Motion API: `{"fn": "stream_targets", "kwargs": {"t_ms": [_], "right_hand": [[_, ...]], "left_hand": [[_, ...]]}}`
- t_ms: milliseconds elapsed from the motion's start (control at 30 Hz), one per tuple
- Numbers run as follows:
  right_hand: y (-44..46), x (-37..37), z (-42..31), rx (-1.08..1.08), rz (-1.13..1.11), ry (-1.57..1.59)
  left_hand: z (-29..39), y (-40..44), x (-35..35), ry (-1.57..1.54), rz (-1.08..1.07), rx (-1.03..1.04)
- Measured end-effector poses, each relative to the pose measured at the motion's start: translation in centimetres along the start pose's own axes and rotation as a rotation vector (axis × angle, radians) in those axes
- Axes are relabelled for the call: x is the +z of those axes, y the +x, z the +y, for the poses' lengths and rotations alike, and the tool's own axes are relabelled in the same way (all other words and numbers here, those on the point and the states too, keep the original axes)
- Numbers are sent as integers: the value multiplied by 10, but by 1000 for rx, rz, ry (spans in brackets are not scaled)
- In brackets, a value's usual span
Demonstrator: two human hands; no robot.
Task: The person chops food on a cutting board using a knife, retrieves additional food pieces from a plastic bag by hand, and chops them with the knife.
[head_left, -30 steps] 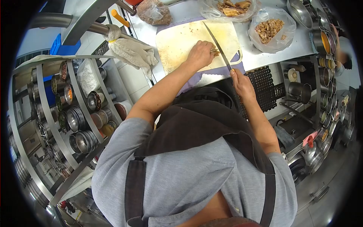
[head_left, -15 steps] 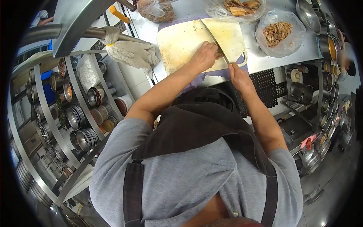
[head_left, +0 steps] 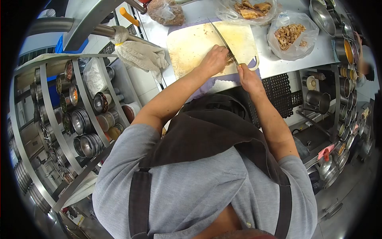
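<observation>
On the pale cutting board (head_left: 187, 49), my left hand (head_left: 215, 60) presses down with curled fingers on a small brown piece of food (head_left: 229, 59). My right hand (head_left: 250, 79) is closed round the handle of a long knife (head_left: 223, 39), whose blade points up and away, close beside my left fingertips. A purple cloth (head_left: 203, 88) lies under the board. Beyond the board, a clear bag (head_left: 227, 16) holds larger brown pieces, and to the right another bag (head_left: 274, 42) holds chopped brown bits.
A tied bag of brown food (head_left: 166, 14) sits at the counter's back left. A towel (head_left: 137, 53) hangs from a metal rail at left. Racks of bowls (head_left: 91, 145) stand on the left, with pots (head_left: 318, 101) on right shelves. Part of a person (head_left: 364, 67) shows at far right.
The knife and my right hand have moved slightly left and up, nearer my left hand. My left hand stays on the food. The whole view has shifted a little.
</observation>
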State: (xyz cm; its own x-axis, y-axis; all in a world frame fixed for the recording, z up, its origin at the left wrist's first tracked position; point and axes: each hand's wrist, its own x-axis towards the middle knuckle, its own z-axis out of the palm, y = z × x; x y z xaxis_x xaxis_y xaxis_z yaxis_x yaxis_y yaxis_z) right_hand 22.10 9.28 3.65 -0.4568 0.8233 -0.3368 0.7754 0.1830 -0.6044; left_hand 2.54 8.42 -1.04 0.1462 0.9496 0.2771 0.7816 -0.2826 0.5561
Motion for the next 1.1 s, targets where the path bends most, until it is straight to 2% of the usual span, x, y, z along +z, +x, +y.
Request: {"fn": "stream_targets", "kwargs": {"t_ms": [267, 500, 600, 667, 700, 767, 1100], "right_hand": [[13, 12, 5, 16, -8, 12], [44, 12, -1, -13, 30, 49], [41, 4, 0, -59, 55, 75], [28, -4, -7, -47, 62, 70], [22, -8, -8, -45, 60, 64], [10, -16, -8, -57, 44, 26], [-3, -21, -8, 9, -112, -120]], "left_hand": [[0, -2, 7, -21, 60, 20], [4, 1, -1, -14, 0, -7], [8, 2, -8, -35, -28, -43], [9, -1, -10, -56, -56, -178], [8, -3, -9, -62, -54, -179], [5, -6, -6, -35, 14, -211], [6, 0, -4, -6, 5, -149]]}}
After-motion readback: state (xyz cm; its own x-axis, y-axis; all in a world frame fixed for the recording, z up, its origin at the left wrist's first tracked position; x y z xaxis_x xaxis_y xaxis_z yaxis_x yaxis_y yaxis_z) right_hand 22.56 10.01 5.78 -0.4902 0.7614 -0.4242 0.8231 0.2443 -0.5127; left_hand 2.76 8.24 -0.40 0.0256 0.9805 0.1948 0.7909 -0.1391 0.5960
